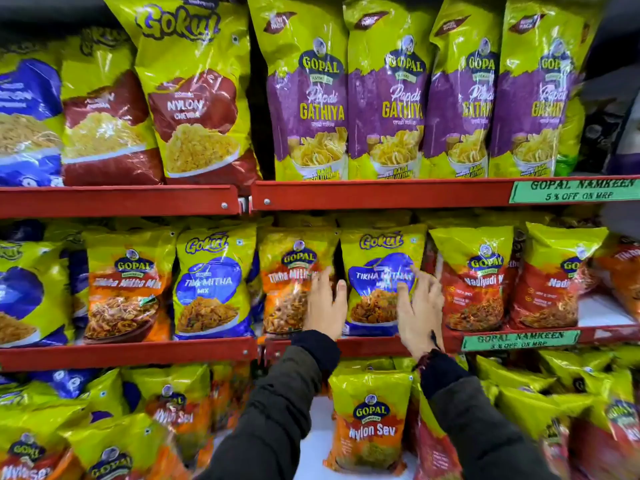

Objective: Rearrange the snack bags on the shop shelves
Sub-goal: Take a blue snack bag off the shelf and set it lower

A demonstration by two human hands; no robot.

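Both hands' fingers (pixel 405 299) spread open, flanking the blue Gokul bag (pixel 381 271), gripping nothing.

Bright shop lighting, wide-angle view, partly soft.
Light from above: white glare streaks on the glossy Papdi Gathiya bags (pixel 381 91) at 12 o'clock. Dark shadow in the gaps behind the packs and in the 1 and 11 o'clock corners. Shelf rails (pixel 381 195) bow with lens distortion. My left hand (pixel 323 306) and right hand (pixel 417 313) are motion-blurred; bags at 7 o'clock smear, out of focus.
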